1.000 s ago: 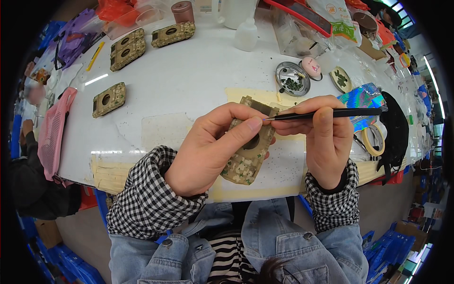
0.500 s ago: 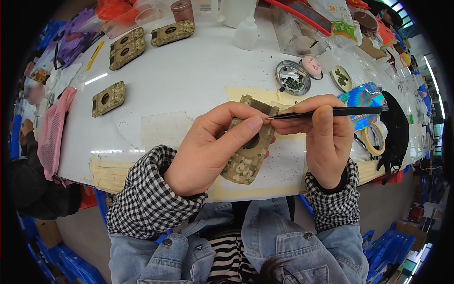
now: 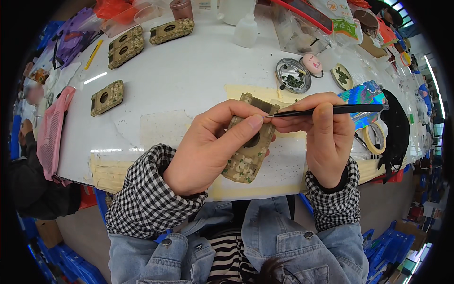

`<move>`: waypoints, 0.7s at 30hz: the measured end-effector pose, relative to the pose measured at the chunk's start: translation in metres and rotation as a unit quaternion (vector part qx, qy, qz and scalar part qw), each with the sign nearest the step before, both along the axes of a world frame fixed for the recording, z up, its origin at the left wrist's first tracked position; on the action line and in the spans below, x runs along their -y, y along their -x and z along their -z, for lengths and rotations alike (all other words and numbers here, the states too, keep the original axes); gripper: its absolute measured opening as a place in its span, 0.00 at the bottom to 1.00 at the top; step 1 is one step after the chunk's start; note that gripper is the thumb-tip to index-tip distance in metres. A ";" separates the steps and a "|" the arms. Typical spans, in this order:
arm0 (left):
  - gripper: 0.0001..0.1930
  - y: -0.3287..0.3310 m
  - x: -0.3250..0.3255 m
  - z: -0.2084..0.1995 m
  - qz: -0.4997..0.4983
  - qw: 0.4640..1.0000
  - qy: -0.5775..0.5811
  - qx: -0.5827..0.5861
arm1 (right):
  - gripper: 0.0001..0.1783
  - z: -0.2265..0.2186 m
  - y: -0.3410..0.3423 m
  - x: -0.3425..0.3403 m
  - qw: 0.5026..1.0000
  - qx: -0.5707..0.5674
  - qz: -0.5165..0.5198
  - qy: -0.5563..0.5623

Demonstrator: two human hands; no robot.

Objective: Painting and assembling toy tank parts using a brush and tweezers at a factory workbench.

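My left hand (image 3: 203, 150) is closed around a camouflage-patterned model tank hull (image 3: 244, 164) with a round hole in its top, tilted above the table. Fingers and thumb cover much of its upper part. Pinched in my right hand (image 3: 328, 139) is a pair of black tweezers (image 3: 357, 109). Their fine tip reaches my left thumb and fingertip at the hull's edge. Whether the tip grips a tiny part is too small to tell. Beyond the hands, a round dish (image 3: 293, 75) holds small dark green pieces, and a beige oval dish (image 3: 341, 77) holds more.
Three similar hulls lie at the left: one nearer (image 3: 107, 98), two farther back (image 3: 126, 47), (image 3: 171, 31). A yellow knife (image 3: 93, 54), white squeeze bottle (image 3: 246, 32), tape roll (image 3: 374, 138), iridescent sheet (image 3: 363, 104), black pouch (image 3: 396, 132) and pink mesh bag (image 3: 53, 135) surround the workspace.
The tweezers have shifted very slightly along the hull's edge at my left fingertips. Both hands keep nearly the same place and grip.
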State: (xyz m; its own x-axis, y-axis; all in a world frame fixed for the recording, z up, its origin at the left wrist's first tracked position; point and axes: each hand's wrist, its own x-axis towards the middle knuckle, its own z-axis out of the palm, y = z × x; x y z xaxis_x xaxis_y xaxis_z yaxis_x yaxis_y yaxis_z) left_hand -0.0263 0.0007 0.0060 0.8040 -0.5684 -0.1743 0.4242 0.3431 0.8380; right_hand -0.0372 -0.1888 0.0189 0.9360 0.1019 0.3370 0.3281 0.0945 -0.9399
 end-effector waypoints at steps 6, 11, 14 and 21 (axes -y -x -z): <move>0.09 0.000 0.001 0.000 -0.002 1.000 -0.001 0.003 | 0.17 0.000 0.000 -0.001 1.000 0.001 0.009 0.020; 0.09 0.000 0.001 0.001 -0.004 1.000 0.006 0.001 | 0.19 -0.001 -0.001 -0.002 0.998 0.010 0.024 0.059; 0.09 0.000 0.001 0.001 -0.003 1.000 0.007 -0.001 | 0.19 0.000 -0.002 -0.001 0.998 0.008 0.022 0.057; 0.13 0.001 0.001 0.000 0.005 1.000 0.008 0.003 | 0.19 -0.001 -0.002 -0.002 0.999 0.007 0.030 0.045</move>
